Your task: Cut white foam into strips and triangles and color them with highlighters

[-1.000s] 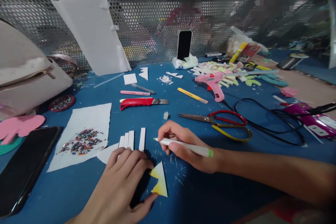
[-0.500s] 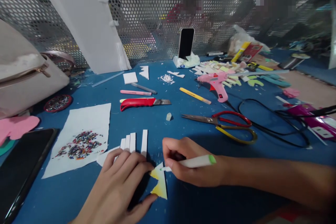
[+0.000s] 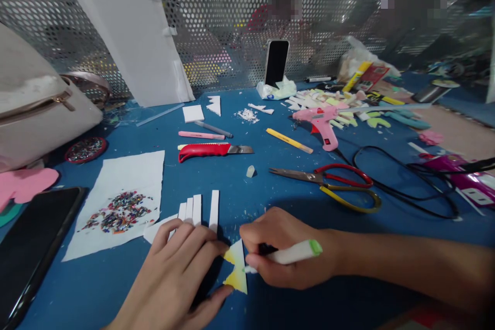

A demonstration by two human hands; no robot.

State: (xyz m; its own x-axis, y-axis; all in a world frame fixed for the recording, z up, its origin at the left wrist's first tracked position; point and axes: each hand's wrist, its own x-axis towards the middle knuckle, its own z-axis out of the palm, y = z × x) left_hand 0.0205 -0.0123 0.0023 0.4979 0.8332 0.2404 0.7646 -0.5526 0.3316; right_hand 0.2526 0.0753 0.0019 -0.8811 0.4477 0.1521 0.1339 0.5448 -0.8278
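A small zigzag-cut white piece (image 3: 238,281), shaded yellow along its jagged side, lies on the blue table. My left hand (image 3: 180,263) holds it down at the jagged edge between thumb and index finger. In my right hand (image 3: 286,247) is a white marker with a green end (image 3: 296,252), gripped like a pen. Its tip meets the piece near the straight right edge, where a faint green mark shows. Beyond my left fingers lie several white strips (image 3: 197,210), partly hidden by the hand.
A red utility knife (image 3: 204,151), scissors (image 3: 297,175), a pink glue gun (image 3: 323,121) and a yellow marker (image 3: 289,141) lie farther back. At left are a paper sheet with beads (image 3: 145,180) and a black phone (image 3: 38,242). A black cable (image 3: 402,196) loops at right.
My right hand has moved the marker tip toward me, down along the piece's straight edge. My left hand keeps its hold on the piece.
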